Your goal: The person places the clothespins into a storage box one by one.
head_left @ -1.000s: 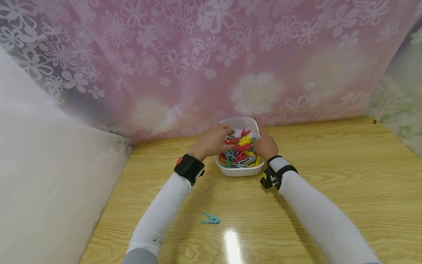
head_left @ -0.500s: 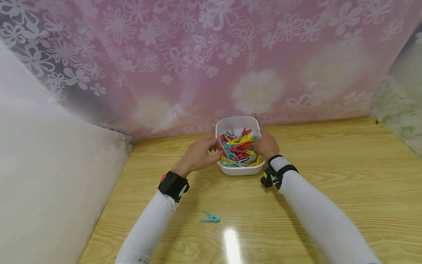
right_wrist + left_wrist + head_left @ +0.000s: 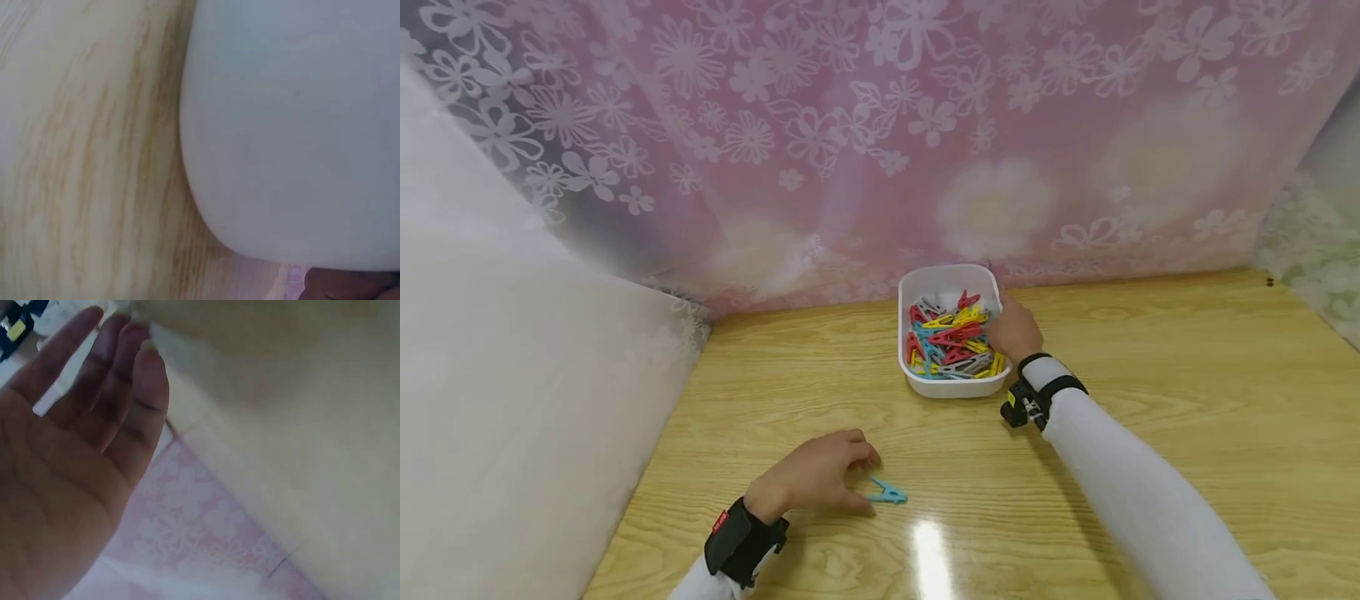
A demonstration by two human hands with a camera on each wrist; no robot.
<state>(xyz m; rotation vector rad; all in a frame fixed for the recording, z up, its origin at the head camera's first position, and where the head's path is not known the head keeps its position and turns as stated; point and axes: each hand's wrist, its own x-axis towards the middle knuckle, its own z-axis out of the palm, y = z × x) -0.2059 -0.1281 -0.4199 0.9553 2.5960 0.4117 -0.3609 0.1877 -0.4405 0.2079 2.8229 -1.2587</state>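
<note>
A light blue clothespin point(image 3: 891, 493) lies on the table in the head view. Close to its left end is my left hand point(image 3: 820, 475), thumb and fingers apart with the clothespin's end between them. The left wrist view shows that hand's palm point(image 3: 62, 487) with long, slightly bent fingers and nothing held. Farther back stands a white plastic tub point(image 3: 958, 389), piled with red, yellow, blue and grey clothespins point(image 3: 955, 337). My right hand point(image 3: 1017, 329) grips its right rim. The tub's smooth wall point(image 3: 294, 137) fills much of the right wrist view.
The wood-grain table point(image 3: 1150, 358) extends to both sides of the tub. A pink flowered curtain point(image 3: 850, 167) hangs right behind the tub. White sheeting point(image 3: 535, 375) borders the left side. Light glares off the table near the front point(image 3: 932, 558).
My left hand has left the tub and come down toward the front, to the single blue clothespin. The right hand stays on the tub's rim.
</note>
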